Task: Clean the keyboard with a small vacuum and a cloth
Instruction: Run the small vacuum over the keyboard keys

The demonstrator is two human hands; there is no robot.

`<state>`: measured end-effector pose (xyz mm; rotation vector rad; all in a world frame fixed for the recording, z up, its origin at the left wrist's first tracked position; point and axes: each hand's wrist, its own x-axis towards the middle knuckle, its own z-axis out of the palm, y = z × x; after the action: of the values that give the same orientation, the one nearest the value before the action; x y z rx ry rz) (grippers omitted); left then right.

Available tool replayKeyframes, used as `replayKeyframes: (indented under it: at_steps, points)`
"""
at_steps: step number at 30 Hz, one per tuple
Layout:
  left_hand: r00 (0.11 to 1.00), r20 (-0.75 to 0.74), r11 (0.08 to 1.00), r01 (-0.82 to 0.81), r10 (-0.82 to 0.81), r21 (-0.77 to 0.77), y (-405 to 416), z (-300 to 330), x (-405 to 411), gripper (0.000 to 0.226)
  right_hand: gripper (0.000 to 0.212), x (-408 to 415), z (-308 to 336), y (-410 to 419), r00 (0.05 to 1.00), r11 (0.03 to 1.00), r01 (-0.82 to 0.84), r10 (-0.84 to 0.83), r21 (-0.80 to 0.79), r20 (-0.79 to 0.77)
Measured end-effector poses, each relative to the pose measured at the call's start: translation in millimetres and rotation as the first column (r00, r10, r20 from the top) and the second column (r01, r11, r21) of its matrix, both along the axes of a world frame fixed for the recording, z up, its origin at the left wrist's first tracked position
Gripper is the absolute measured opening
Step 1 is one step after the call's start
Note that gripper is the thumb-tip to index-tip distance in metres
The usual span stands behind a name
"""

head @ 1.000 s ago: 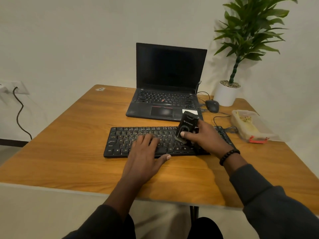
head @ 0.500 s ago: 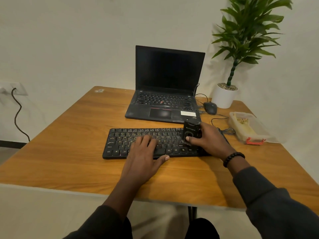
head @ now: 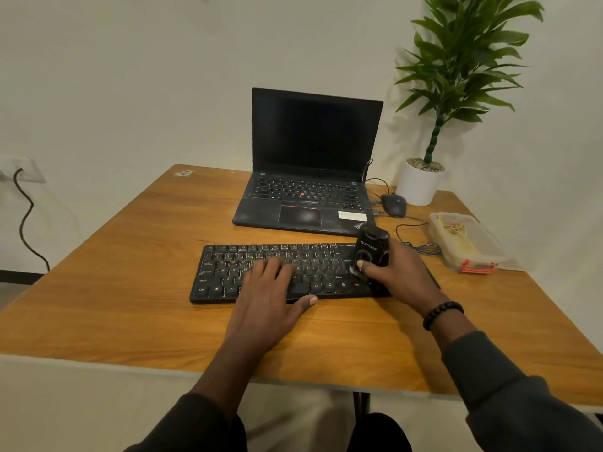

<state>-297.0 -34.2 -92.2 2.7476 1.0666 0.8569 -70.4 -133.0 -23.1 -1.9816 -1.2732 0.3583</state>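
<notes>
A black keyboard (head: 228, 272) lies flat on the wooden table (head: 114, 275), near its front edge. My left hand (head: 270, 295) rests on the middle keys with straight, spread fingers, the thumb over the keyboard's front edge. My right hand (head: 396, 272) grips a small black vacuum (head: 372, 247) that stands upright on the right part of the keyboard. The thumb lies across the vacuum's front. The right end of the keyboard is hidden under this hand. No cloth is in view.
An open black laptop (head: 310, 177) stands behind the keyboard. A black mouse (head: 394, 204), its cable and a white potted plant (head: 421, 184) sit at the back right. A clear plastic box (head: 466, 243) with an orange clasp lies at the right.
My right hand has slid the vacuum to the right along the keyboard. My left hand has stayed on the keys.
</notes>
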Motion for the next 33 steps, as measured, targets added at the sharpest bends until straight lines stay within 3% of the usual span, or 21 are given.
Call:
replayKeyframes:
  at_steps: [4,8,12,14,16,20,22,24,26,29,33]
  points:
    - [1.000,0.005,1.000,-0.001,0.001,-0.008,0.2,0.3,0.5,0.060,0.043,0.9,-0.6,-0.8,0.993,1.000,-0.025,0.025,-0.002,-0.115]
    - [1.000,0.005,1.000,0.003,-0.003,-0.002,0.2,0.0,0.4,0.058,0.043,0.8,1.1,1.6,0.996,0.998,0.049,-0.051,0.034,0.077]
    - [1.000,0.022,1.000,-0.004,0.003,0.014,0.3,-0.5,0.1,0.057,0.036,0.1,-0.7,-0.5,0.988,0.999,0.017,-0.012,0.028,-0.152]
    - [1.000,0.018,1.000,-0.002,0.002,0.004,0.0,-0.5,-0.2,0.058,0.037,-3.9,-3.8,-2.1,0.996,0.999,-0.005,0.002,-0.032,-0.095]
    - [1.000,0.011,1.000,0.001,-0.001,-0.001,0.1,-0.4,0.1,0.058,0.041,-2.8,-0.2,-0.3,0.998,0.998,0.056,-0.057,0.020,0.039]
    - [1.000,0.015,1.000,-0.001,0.001,-0.005,0.8,-0.9,0.3,0.058,0.037,-3.8,-0.7,0.9,0.989,1.000,0.000,0.001,0.009,-0.150]
    - [1.000,0.015,1.000,-0.001,0.001,-0.004,0.6,-0.2,0.2,0.059,0.037,-8.4,-5.3,0.8,0.996,0.998,-0.034,0.030,-0.045,-0.086]
    - [1.000,0.013,1.000,0.001,-0.001,-0.001,0.1,0.3,0.4,0.059,0.042,-6.6,-2.3,5.6,0.998,1.000,0.025,-0.025,-0.002,0.052]
    - [1.000,0.012,1.000,0.003,-0.003,-0.002,0.0,0.5,0.1,0.059,0.042,-4.5,5.0,10.4,0.998,0.998,0.055,-0.056,0.030,0.035]
    - [1.000,0.023,1.000,0.003,-0.003,-0.014,0.7,0.2,-0.1,0.059,0.041,-7.6,1.9,15.6,0.998,0.998,-0.025,0.022,-0.052,-0.062]
    - [1.000,0.011,1.000,0.004,-0.004,-0.013,-0.2,1.2,-0.2,0.060,0.044,-9.3,4.6,25.3,0.993,0.999,0.049,-0.049,0.002,0.104]
